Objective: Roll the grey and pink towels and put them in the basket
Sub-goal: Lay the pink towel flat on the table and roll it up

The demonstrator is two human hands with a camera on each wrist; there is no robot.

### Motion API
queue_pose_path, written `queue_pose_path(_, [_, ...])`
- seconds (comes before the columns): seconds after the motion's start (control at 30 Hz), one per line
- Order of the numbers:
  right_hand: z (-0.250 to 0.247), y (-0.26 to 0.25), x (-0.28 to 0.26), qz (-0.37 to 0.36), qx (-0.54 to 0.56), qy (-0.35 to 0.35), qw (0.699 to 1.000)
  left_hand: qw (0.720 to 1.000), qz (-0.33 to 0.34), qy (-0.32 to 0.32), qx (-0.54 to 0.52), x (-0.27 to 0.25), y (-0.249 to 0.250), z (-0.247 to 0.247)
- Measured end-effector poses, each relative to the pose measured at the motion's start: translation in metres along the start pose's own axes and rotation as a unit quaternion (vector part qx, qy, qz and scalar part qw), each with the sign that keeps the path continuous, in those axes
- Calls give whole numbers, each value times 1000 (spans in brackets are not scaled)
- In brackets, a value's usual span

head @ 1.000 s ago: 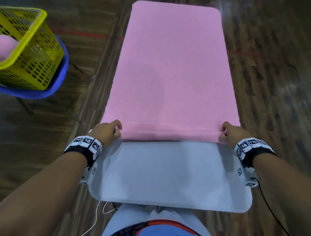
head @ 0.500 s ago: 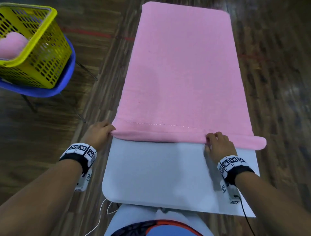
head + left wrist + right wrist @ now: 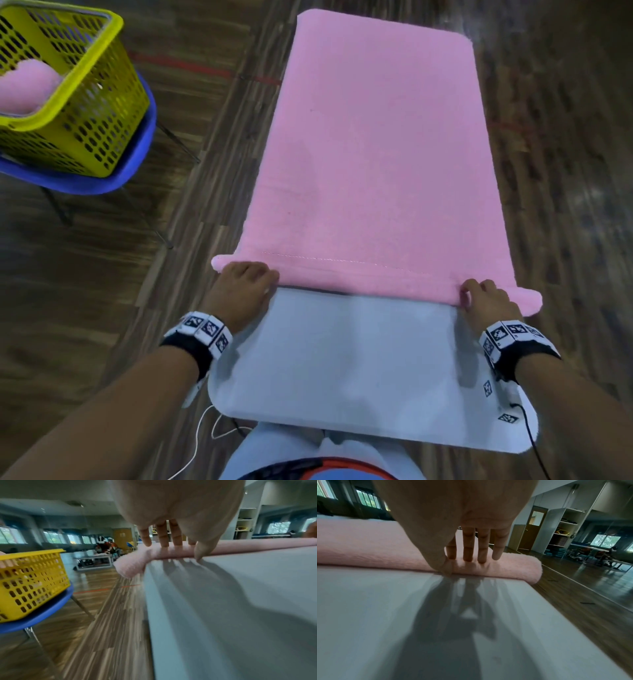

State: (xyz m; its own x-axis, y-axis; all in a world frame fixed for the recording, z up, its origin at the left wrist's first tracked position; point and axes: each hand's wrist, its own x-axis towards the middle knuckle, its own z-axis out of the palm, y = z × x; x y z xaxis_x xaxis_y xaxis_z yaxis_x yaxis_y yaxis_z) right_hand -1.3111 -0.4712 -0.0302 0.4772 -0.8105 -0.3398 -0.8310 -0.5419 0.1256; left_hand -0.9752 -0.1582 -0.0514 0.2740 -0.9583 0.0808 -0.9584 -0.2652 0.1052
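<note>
Across the middle of the head view, the pink towel [image 3: 373, 154] lies spread lengthwise over the white table [image 3: 359, 370], reaching from the top of the frame down to a thin roll at its near edge. That roll runs across the table's width, and both of its ends stick out a little past the table's sides. Lower left of centre, the left hand [image 3: 245, 291] rests on the roll's left end; the left wrist view shows its fingers [image 3: 162, 534] straight and laid over the top of the roll, with the thumb down at the near side where towel meets table. Lower right, the right hand [image 3: 489, 301] does the same at the roll's right end, its fingers [image 3: 468, 545] extended and pressing on top of the roll and the thumb tucked against the near edge. Neither hand is curled round the fabric; both lie flat and apart from each other, one at each end. At the upper left of the frame, a yellow basket [image 3: 99, 102] sits on a blue chair [image 3: 137, 154], well apart from the table, and another pink towel roll [image 3: 29, 85] already lies inside it.
</note>
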Motion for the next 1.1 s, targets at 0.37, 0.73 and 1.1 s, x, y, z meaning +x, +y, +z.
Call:
queue_pose_path(0.37, [-2,29,27,-83,5,37,996,988,-72,-128,46,42,2,-16])
queue_pose_path(0.73, [-27,45,29,-50,-2,-169,984,923,-173,-339,-57,67,6,-31])
queue_pose_path(1.1, [16,8,-18,-88,29,114,989,997,-62,-19,37,6,36,-3])
